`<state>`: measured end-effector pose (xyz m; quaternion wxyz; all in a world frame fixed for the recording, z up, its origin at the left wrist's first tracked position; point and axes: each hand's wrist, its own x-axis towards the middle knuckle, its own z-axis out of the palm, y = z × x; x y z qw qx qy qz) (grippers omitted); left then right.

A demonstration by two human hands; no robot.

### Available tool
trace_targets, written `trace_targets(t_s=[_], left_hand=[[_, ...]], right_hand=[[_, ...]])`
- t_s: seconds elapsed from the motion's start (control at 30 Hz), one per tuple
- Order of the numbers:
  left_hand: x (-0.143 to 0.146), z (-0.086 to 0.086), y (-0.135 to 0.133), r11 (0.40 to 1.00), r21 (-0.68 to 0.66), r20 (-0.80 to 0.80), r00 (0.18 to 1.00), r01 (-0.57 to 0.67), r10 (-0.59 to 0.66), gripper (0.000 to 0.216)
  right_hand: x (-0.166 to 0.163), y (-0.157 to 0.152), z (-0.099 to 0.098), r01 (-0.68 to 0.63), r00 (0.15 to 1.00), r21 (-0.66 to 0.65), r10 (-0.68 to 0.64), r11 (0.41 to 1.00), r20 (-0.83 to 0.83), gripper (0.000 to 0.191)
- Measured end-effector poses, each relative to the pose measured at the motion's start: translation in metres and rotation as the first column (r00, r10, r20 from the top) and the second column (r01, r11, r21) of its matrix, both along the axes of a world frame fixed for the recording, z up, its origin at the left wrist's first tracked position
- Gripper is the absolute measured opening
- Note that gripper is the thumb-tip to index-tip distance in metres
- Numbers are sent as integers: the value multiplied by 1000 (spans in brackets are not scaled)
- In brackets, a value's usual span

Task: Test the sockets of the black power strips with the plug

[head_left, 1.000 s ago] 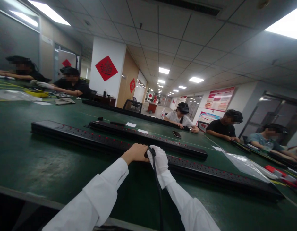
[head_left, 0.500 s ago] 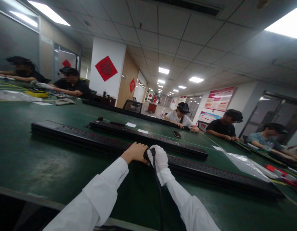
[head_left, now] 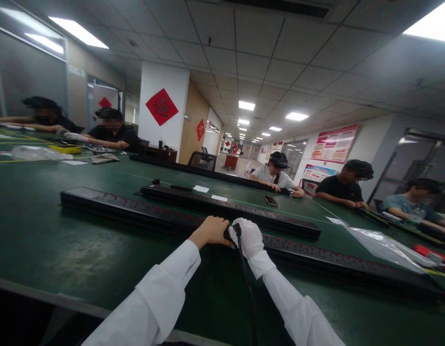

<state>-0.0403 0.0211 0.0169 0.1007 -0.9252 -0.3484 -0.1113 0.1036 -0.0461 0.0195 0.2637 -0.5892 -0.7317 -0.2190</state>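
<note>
A long black power strip with red dots along its top lies across the green table in front of me. My left hand, bare, is closed over the middle of it with the fingers bent across the top. Right beside it, my right hand in a white glove grips a black plug against the strip. A black cord runs from that plug down toward the table's near edge. Whether the plug's pins sit in a socket is hidden by my fingers. Just behind lies a shorter black power strip.
Another long black strip lies further back. A phone, paper slips and a clear plastic bag are on the table. Several people work around it, one in a white shirt opposite me.
The view has shifted slightly, so things sit further right in the frame. The front power strip appears to have slid a little right. Both hands keep their hold.
</note>
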Motion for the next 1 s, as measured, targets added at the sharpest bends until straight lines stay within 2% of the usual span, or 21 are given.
trace_targets(t_s=[0.17, 0.37, 0.63, 1.0], left_hand=[[13, -5, -6, 1000, 19, 39, 999, 7, -8, 70], [25, -13, -11, 999, 37, 88, 996, 6, -10, 72], [26, -15, -8, 1000, 22, 79, 997, 7, -9, 73], [24, -11, -14, 1000, -3, 71, 997, 10, -9, 71]], right_hand=[[15, -4, 3, 1, 1000, -8, -1, 1000, 14, 17], [33, -7, 3, -88, 996, 15, 87, 996, 34, 16], [26, -9, -5, -61, 998, 64, 62, 996, -21, 19], [25, -11, -5, -52, 997, 36, 54, 998, -46, 20]])
